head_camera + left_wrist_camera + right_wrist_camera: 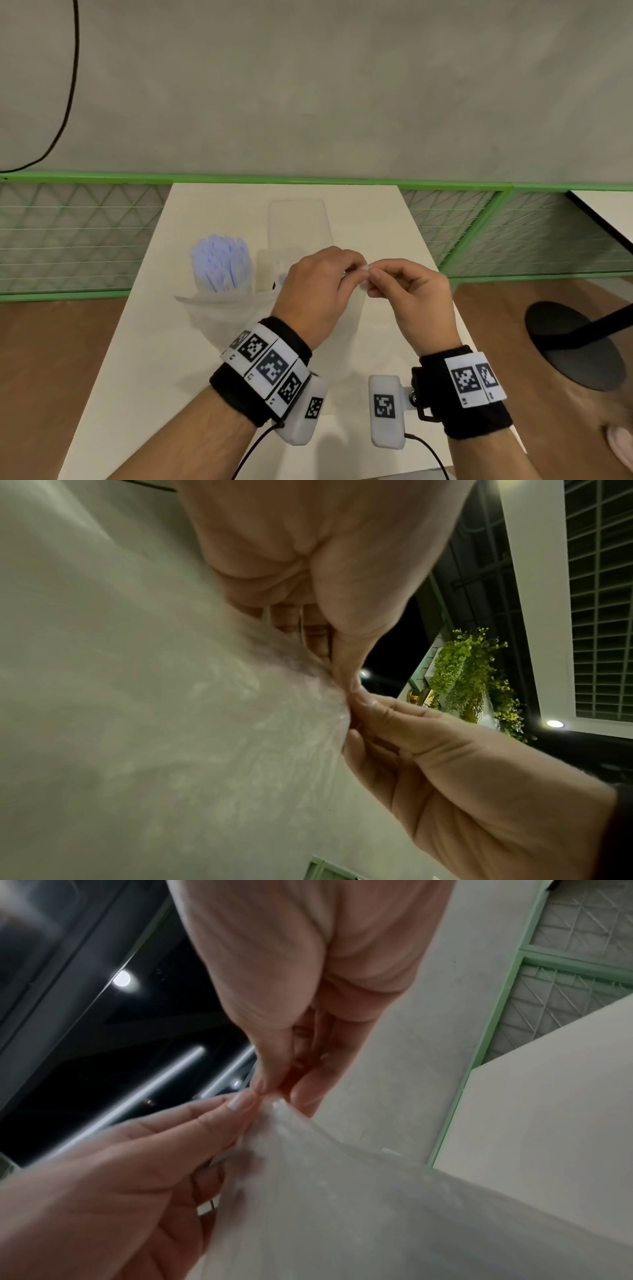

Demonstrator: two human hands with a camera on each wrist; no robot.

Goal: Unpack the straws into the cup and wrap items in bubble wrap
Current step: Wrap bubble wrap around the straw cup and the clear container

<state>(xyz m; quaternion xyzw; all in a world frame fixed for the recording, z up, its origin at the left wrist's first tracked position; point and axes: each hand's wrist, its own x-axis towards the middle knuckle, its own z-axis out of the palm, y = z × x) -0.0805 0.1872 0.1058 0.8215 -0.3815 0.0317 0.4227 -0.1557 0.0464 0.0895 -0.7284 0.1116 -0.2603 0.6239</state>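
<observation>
Clear, filmy plastic is what both hands are busy with: the left hand (pixel 317 291) and right hand (pixel 409 294) meet above the table (pixel 144 359), each pinching the same top edge of a sheet of bubble wrap (pixel 342 1191) between thumb and fingertips, the other fingers curled in. The pinches sit almost touching, which looks to me like someone trying to part two clinging layers or find the edge before spreading the sheet out. From there the wrap hangs down toward the table, so its weight helps it fall open. The straws (pixel 221 262), pale blue, stand bunched upright in the cup (pixel 226 301) just left of the hands, so that half of the job seems done. Behind the hands stands a clear, tall container (pixel 298 222); whether it is to be wrapped I cannot say. I cannot see the wrap's lower end behind the wrists.
</observation>
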